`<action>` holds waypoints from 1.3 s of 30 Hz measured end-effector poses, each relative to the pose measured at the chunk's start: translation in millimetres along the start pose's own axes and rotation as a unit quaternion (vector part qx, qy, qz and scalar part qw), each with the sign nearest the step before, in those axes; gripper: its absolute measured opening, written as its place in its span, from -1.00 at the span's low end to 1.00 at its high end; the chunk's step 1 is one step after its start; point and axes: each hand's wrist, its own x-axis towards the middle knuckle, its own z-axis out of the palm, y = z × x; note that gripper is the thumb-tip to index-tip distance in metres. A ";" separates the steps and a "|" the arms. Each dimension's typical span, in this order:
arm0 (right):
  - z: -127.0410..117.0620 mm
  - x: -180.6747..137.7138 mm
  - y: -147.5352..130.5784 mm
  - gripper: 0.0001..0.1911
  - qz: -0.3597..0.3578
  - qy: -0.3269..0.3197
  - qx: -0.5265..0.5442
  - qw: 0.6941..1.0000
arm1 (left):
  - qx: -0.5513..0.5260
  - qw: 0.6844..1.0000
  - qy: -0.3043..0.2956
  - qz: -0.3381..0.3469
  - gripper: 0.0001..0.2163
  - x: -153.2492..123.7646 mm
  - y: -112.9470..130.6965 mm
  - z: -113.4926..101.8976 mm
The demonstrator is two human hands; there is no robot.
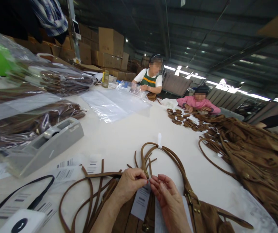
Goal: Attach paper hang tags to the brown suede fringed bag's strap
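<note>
Head view: both hands meet low at centre.
Left hand (129, 184): pinches white barcoded paper tag (141, 200).
Right hand (167, 194): fingertips closed on tag's top edge.
Tag: over brown suede handbag (202, 216) on white tabletop (119, 139).
Nearby: grey tape dispenser (46, 145), left.

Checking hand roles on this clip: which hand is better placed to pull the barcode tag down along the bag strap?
Probably the left hand: its fingertips already pinch the top of the barcode tag at the brown strap. The right hand sits beside it, fingers loosely curled near the strap.
</note>
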 end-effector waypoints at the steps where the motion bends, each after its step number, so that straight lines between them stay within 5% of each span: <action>1: -0.9 0.4 1.0 -0.72 -0.004 -0.001 -0.012 1.000 | 0.000 1.000 -0.001 0.001 -0.92 -0.3 -0.4 -0.1; 12: -3.2 4.1 10.3 -0.63 0.004 0.069 -0.098 0.993 | 0.028 0.999 -0.018 0.018 -0.90 -0.9 0.4 0.3; 39: -7.6 6.2 16.9 -0.67 0.011 0.044 -0.137 0.990 | 0.103 0.993 -0.051 0.021 -0.83 -1.2 -2.8 3.1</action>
